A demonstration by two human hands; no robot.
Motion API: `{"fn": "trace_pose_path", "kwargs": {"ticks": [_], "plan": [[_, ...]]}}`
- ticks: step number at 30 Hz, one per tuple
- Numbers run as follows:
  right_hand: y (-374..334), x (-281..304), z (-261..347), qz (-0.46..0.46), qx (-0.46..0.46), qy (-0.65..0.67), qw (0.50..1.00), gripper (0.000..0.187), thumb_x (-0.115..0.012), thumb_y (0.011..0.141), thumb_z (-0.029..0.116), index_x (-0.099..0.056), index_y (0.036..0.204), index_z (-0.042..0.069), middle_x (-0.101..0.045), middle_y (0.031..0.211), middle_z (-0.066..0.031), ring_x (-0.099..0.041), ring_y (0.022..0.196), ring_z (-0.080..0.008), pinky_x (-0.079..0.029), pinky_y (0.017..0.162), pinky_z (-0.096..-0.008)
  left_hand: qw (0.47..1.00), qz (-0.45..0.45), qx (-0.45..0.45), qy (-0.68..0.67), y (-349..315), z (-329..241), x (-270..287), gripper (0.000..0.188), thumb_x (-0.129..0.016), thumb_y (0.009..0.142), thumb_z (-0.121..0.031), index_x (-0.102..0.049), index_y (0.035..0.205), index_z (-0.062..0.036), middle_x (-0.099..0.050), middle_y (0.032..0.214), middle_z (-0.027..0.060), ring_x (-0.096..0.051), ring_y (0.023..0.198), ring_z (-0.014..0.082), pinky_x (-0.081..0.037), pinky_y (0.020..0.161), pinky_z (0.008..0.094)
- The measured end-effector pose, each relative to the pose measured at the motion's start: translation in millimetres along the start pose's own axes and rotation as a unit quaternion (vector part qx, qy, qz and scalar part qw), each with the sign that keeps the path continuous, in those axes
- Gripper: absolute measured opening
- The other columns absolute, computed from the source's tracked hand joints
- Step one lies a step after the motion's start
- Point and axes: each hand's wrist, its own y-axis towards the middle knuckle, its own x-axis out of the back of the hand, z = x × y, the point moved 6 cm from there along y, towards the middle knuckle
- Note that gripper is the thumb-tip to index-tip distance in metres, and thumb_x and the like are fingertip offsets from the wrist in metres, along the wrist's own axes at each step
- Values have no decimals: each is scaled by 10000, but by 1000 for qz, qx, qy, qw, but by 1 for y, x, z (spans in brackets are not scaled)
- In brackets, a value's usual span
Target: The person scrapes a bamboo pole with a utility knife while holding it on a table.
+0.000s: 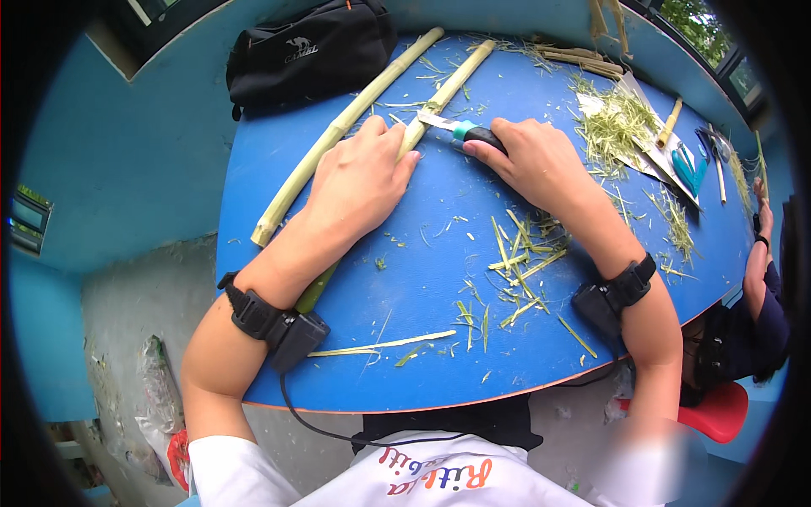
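My left hand (359, 176) is closed around a peeled, pale bamboo stalk (461, 74) that slants away from me across the blue table. A green, unpeeled part of the stalk shows below my left forearm. In my right hand (537, 160) is a knife (475, 133) with a teal and black handle, its short blade lying against the stalk just beyond my left fingers. To the left of that stalk, a second peeled bamboo stalk (342, 127) lies roughly parallel to it. Thin green shavings (517, 262) are scattered near my right forearm.
A black bag (311, 55) stands at the table's far left. At the right, a heap of shavings (621, 127) covers white sheets, with a short bamboo piece (670, 122) and teal-handled tool (691, 167) beside it. Another person (752, 304) sits at the right edge. Cables hang from both wrist straps.
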Motion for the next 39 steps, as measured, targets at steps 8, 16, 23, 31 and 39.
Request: {"fn": "trace_pose_path", "kwargs": {"ticks": [8,16,23,31,39], "plan": [[6,-6,0,46,-65,22,997,538,-544,912,511,-665,774,5,-647,711,-217,-647,714,-396,-517,647,-479,1000,-11,4,-2,-3,-3,-2,288,-552,934,-228,-574,1142,-29,-542,957,157,-599,857,365,-473,759,469],[28,-15,-74,2,-88,-41,995,589,-471,945,522,-658,830,-24,-645,749,-239,-629,763,-435,-497,703,-507,1000,-6,-18,2,-9,-19,4,237,-523,947,-212,-556,1038,5,-548,953,185,-617,810,395,-498,725,486],[4,-2,-60,55,-123,1,991,596,-486,951,500,-615,777,-55,-605,742,-270,-591,740,-449,-449,682,-501,1000,19,-1,-10,-8,-11,-4,329,-495,967,-239,-568,1174,6,-555,986,172,-602,899,365,-478,787,453],[-3,1,-6,104,-77,104,986,595,-488,946,515,-626,786,-42,-586,703,-252,-579,715,-421,-446,667,-480,1000,24,12,-13,-8,-12,-2,352,-501,966,-253,-576,1198,2,-557,970,167,-599,901,347,-476,795,440],[-2,1,-8,163,-87,95,978,611,-495,928,552,-641,784,-23,-610,714,-240,-600,730,-423,-471,677,-484,998,51,15,-28,-7,-15,-1,359,-500,966,-254,-582,1204,1,-562,966,163,-601,900,342,-472,795,437]]}}
